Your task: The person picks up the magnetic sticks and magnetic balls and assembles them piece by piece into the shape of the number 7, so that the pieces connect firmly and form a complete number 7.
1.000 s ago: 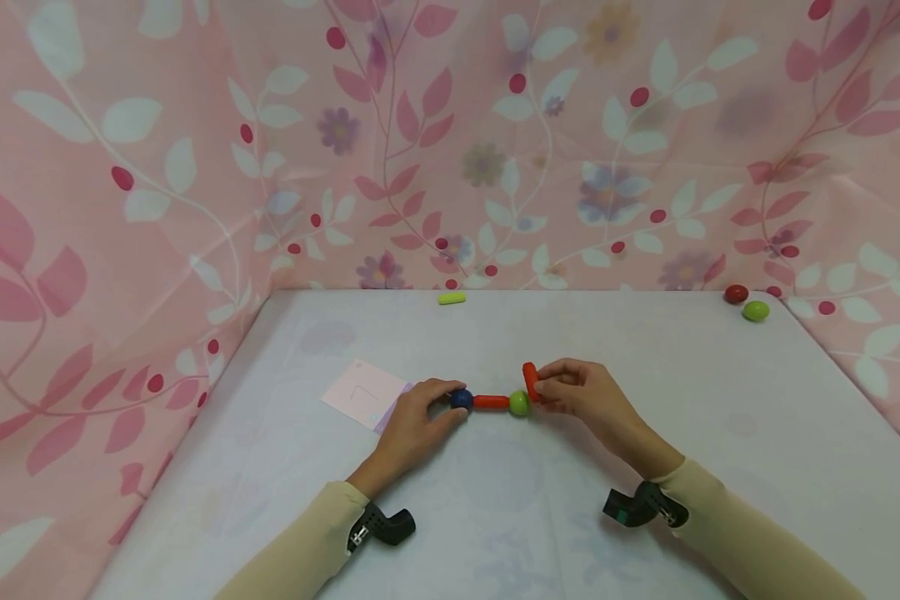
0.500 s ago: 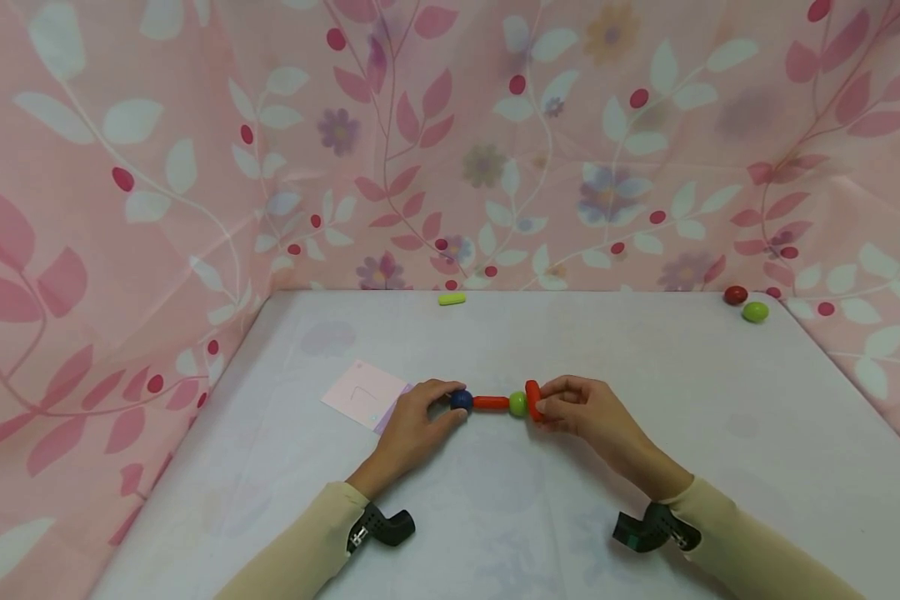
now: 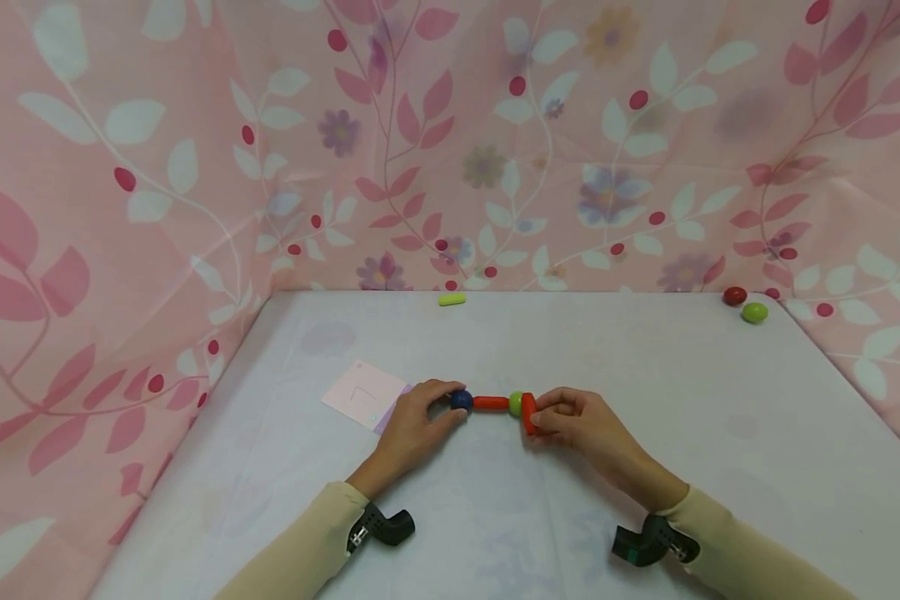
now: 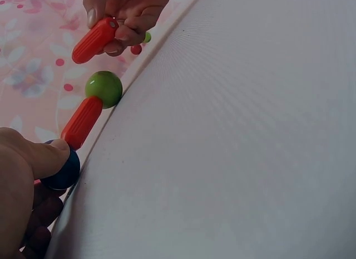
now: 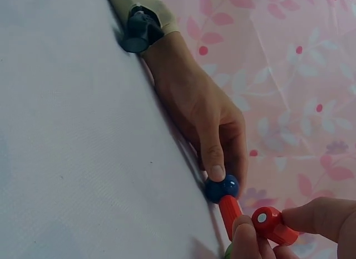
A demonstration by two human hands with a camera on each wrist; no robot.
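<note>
On the table my left hand (image 3: 412, 425) pinches a blue ball (image 3: 461, 401) between thumb and fingers. A red ridged rod (image 3: 491, 403) joins that ball to a green ball (image 3: 516, 403), making a straight row. My right hand (image 3: 585, 425) pinches a second red rod (image 3: 528, 414), turned crosswise to the row and overlapping the green ball's right side in the head view. A gap shows between this held rod (image 4: 94, 42) and the green ball (image 4: 104, 88) in the left wrist view. The held rod's end carries a pale round disc (image 5: 262, 218).
A pink card (image 3: 360, 393) with an angled line on it lies left of my left hand. At the back edge is a yellow-green rod (image 3: 452, 299). A dark red ball (image 3: 735, 296) and another green ball (image 3: 755, 312) sit at the back right corner.
My right hand has brought its red rod nearer to me, from behind the green ball's right side to beside and slightly in front of it. The left hand and the row stay put.
</note>
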